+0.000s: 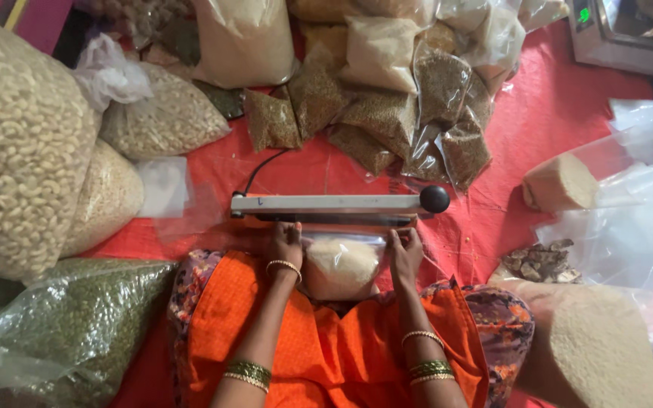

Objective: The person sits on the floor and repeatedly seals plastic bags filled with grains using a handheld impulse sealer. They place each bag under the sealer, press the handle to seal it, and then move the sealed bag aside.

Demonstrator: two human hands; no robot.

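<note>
A small clear plastic pouch of pale grain (339, 264) lies on my lap with its open top tucked under the arm of a white bar-shaped heat sealer (326, 204). My left hand (286, 242) grips the pouch's left upper corner. At the right upper corner, my right hand (404, 251) holds the other side. The sealer's arm lies down flat, with a black knob (434, 199) at its right end and a black cord leaving its left end.
Sealed brown seed packets (387, 121) are piled beyond the sealer on the red cloth (546, 121). Big bags of cashews (17, 143) and green pulses (85, 317) sit left. A pale grain sack (591, 347), loose empty pouches (629, 219) and a weighing scale (621, 30) are right.
</note>
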